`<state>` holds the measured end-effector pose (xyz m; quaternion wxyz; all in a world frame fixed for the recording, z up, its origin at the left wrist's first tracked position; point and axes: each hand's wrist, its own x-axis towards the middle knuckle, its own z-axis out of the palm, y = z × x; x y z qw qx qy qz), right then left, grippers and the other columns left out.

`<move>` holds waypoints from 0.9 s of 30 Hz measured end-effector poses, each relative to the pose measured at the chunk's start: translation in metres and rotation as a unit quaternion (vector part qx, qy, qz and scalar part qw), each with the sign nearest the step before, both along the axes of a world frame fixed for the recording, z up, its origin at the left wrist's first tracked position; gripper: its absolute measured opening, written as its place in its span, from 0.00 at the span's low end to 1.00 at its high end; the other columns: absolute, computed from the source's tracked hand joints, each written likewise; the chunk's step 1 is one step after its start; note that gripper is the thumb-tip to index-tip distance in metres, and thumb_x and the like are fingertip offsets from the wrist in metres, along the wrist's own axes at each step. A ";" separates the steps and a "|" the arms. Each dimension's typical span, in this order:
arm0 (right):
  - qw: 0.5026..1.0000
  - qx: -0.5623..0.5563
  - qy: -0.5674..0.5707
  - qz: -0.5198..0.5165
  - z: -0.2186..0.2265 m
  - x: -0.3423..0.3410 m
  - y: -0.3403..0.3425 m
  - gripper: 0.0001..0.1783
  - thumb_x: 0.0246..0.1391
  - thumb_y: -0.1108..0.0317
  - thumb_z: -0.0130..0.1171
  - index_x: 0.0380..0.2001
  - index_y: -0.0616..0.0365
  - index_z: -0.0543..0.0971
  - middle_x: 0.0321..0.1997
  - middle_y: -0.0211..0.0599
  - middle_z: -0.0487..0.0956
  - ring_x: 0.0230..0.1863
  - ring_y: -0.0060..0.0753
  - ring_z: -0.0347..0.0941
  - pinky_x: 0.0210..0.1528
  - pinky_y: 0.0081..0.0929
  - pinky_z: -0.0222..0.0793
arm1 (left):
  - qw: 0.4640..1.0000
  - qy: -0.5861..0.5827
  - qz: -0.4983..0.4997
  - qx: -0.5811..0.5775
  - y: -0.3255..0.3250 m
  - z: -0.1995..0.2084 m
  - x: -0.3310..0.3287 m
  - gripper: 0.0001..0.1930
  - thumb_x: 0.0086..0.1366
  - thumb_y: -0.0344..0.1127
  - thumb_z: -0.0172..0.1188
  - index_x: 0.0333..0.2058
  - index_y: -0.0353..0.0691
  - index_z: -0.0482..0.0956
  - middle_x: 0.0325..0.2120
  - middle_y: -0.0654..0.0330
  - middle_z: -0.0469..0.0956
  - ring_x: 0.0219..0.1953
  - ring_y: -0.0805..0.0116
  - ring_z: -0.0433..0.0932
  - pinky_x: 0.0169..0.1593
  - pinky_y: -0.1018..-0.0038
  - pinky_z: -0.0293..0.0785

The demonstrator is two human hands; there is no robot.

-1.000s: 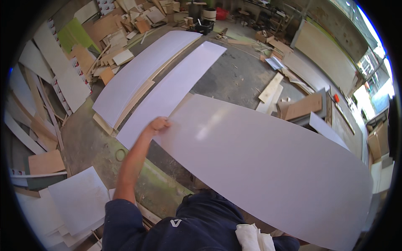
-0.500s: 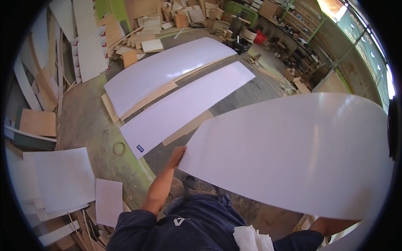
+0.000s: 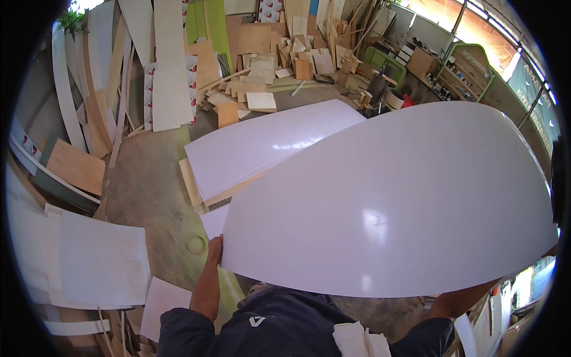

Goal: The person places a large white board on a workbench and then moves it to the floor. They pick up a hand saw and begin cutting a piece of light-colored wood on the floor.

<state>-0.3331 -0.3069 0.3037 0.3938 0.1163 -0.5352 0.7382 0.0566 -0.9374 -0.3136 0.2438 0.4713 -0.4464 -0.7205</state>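
A large glossy white sheet (image 3: 380, 196), bowed along its length, is held up across the front of my body. My left hand (image 3: 216, 247) grips its left edge, with the fingers partly behind it. Under the lower right edge runs my right forearm (image 3: 461, 298). My right hand holds the sheet's right end, close to the picture's rim, with its fingers hidden. Beyond the held sheet, a stack of white sheets (image 3: 250, 146) lies low on wooden pieces. A corner of another white sheet (image 3: 214, 221) shows just past my left hand.
Wood offcuts (image 3: 262, 77) are heaped at the back. Tall boards (image 3: 169, 71) lean at the far left. Nearer on the left are a square white panel (image 3: 106, 262) and a smaller panel (image 3: 165, 306). A tape-like ring (image 3: 196, 244) lies on the floor. Cluttered shelves (image 3: 464, 71) stand far right.
The held sheet has swung left and up, so it now covers most of the nearer sheet on the floor. My left hand has moved left with it, and the view has turned and lifted.
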 end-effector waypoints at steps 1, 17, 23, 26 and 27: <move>1.000 -0.009 -0.009 0.014 -0.008 -0.010 -0.017 0.17 0.51 0.58 0.59 0.39 0.60 0.76 0.35 0.37 0.76 0.35 0.34 0.75 0.41 0.30 0.73 | 1.000 -0.004 0.023 -0.017 -0.020 -0.009 0.009 0.18 0.69 0.41 0.53 0.35 0.26 0.79 0.28 0.54 0.80 0.27 0.67 0.76 0.33 0.69 0.72; 0.918 -0.115 -0.194 0.325 -0.118 -0.202 -0.322 0.16 0.47 0.65 0.58 0.39 0.64 0.74 0.33 0.40 0.76 0.33 0.36 0.76 0.40 0.29 0.73 | 0.947 -0.027 0.319 -0.022 -0.073 0.027 0.139 0.24 0.72 0.45 0.44 0.50 0.26 0.74 0.47 0.46 0.77 0.46 0.52 0.78 0.49 0.57 0.77; 0.859 -0.153 -0.193 0.450 -0.122 -0.307 -0.393 0.26 0.46 0.69 0.55 0.49 0.73 0.68 0.40 0.53 0.75 0.39 0.45 0.76 0.47 0.32 0.75 | 0.925 -0.031 0.378 0.000 -0.037 0.020 0.084 0.24 0.72 0.44 0.44 0.49 0.25 0.74 0.47 0.47 0.77 0.46 0.53 0.78 0.49 0.58 0.77; 0.833 -0.125 -0.183 0.507 -0.139 -0.384 -0.387 0.26 0.46 0.69 0.55 0.48 0.73 0.68 0.40 0.54 0.75 0.40 0.45 0.76 0.47 0.33 0.74 | 0.925 -0.022 0.379 0.008 -0.030 0.023 0.023 0.24 0.72 0.44 0.44 0.49 0.25 0.74 0.46 0.47 0.77 0.46 0.53 0.78 0.49 0.58 0.76; 0.833 -0.131 -0.186 0.504 -0.147 -0.404 -0.388 0.25 0.46 0.69 0.54 0.48 0.73 0.68 0.41 0.53 0.75 0.40 0.45 0.76 0.47 0.33 0.74 | 0.924 -0.020 0.382 0.008 -0.027 0.026 0.008 0.24 0.72 0.43 0.44 0.49 0.25 0.74 0.46 0.48 0.77 0.46 0.53 0.78 0.49 0.58 0.76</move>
